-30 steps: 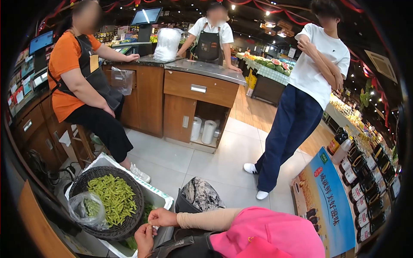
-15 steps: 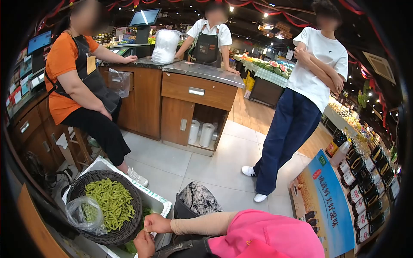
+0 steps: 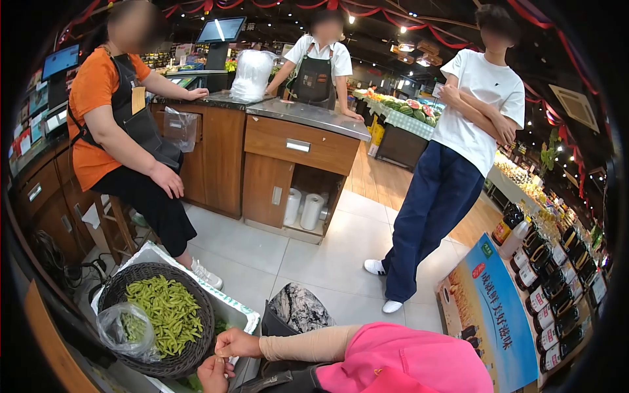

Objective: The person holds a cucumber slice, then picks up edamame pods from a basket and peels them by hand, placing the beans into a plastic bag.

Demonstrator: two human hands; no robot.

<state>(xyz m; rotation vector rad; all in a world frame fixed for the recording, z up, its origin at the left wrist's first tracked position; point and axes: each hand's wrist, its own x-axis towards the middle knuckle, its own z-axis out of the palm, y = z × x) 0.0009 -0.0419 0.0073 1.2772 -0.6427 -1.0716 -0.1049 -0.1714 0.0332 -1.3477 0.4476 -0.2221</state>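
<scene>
My right hand [image 3: 237, 343], at the end of a beige sleeve, has its fingertips pinched together at the right rim of a white foam box [image 3: 246, 316]. Just below it, my left hand [image 3: 215, 374] is also closed, with its fingertips meeting those of the right. Whatever is between them is too small to make out. Beside my hands, a dark woven basket [image 3: 204, 302] rests on the box, full of green pods [image 3: 164, 308]. A clear plastic bag [image 3: 124, 331] with some pods inside lies at the basket's left. More green pods or leaves [image 3: 221, 325] show in the box beneath my hands.
A dark bag with a marbled pattern [image 3: 301, 308] stands right of the box. A seated person in orange [image 3: 92, 118] is at the left, another stands behind the counter [image 3: 308, 118], and a third stands at right [image 3: 481, 111]. Sauce bottles [image 3: 547, 308] line a display.
Both hands stay together, with the fingers slightly shifted. The seated person's lower hand has moved onto the knee. The whole view has shifted slightly.
</scene>
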